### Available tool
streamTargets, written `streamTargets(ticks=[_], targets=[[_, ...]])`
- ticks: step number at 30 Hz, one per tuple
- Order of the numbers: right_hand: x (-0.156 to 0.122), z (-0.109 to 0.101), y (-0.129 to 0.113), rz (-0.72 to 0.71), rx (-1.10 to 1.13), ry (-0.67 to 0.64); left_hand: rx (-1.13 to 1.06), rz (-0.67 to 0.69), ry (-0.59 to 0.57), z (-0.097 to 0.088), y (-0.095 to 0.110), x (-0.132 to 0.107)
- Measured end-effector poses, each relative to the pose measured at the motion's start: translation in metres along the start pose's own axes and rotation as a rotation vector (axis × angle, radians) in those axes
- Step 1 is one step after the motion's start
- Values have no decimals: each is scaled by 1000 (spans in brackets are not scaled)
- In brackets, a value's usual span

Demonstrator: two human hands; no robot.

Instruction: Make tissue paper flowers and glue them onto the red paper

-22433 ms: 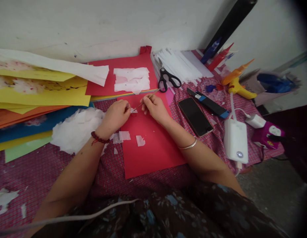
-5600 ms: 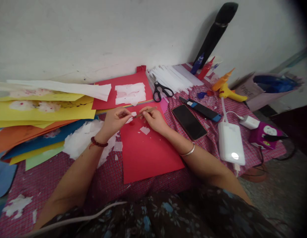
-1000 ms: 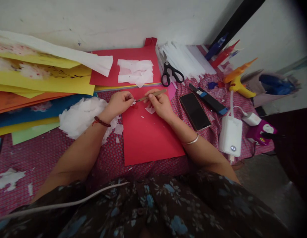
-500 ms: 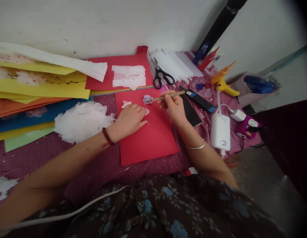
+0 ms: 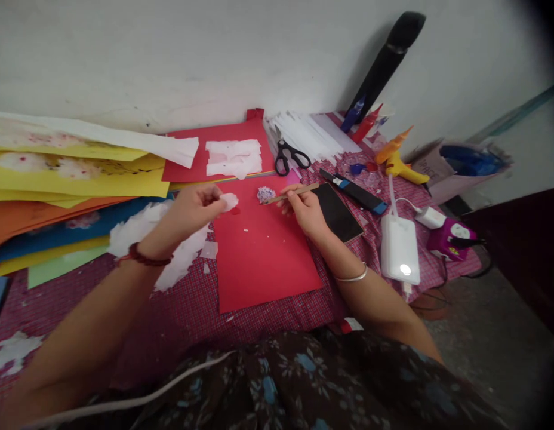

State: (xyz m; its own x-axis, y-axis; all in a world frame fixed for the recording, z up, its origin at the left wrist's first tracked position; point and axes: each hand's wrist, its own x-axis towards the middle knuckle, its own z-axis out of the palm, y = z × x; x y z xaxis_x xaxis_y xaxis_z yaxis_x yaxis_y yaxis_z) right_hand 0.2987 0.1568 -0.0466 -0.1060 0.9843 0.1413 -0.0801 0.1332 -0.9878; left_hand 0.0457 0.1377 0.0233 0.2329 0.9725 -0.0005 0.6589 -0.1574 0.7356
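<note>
My left hand [image 5: 191, 209] pinches a small torn piece of white paper [image 5: 229, 202] above the upper left of a red sheet [image 5: 268, 257]. A damp-looking darker spot shows on the sheet just below that piece. In my right hand [image 5: 306, 210] is a thin wooden stick [image 5: 277, 198], held like a pen, its tip slanting down to the left. Beside the tip lies a small speckled white-and-purple clump [image 5: 265, 194]. A heap of torn white paper [image 5: 182, 263] lies left of the sheet, partly hidden behind my left wrist.
Coloured sheets [image 5: 80, 173] are stacked at the left. Behind the red sheet are black scissors [image 5: 283, 158], white strips [image 5: 313, 137] and another red sheet bearing white paper [image 5: 234, 158]. A utility knife [image 5: 360, 194], yellow glue gun [image 5: 405, 170] and white power bank [image 5: 400, 248] are at right.
My left hand has risen off the red sheet and shifted left, now pinching a torn white piece. The stick's tip has dropped slightly. The white heap looks flatter and more spread.
</note>
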Motion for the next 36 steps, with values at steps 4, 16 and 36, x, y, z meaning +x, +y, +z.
streamTargets(ticks=[4,16,36], targets=[[-5,6,2,15,-31,-52,-310,-145,53,-26,-13,-10],[-3,43,-21,-40,-114,-149,-97,-66,-106,-2,-50,6],[-11,55,1,-49,-149,-69,219,-31,-169,-7,-60,12]])
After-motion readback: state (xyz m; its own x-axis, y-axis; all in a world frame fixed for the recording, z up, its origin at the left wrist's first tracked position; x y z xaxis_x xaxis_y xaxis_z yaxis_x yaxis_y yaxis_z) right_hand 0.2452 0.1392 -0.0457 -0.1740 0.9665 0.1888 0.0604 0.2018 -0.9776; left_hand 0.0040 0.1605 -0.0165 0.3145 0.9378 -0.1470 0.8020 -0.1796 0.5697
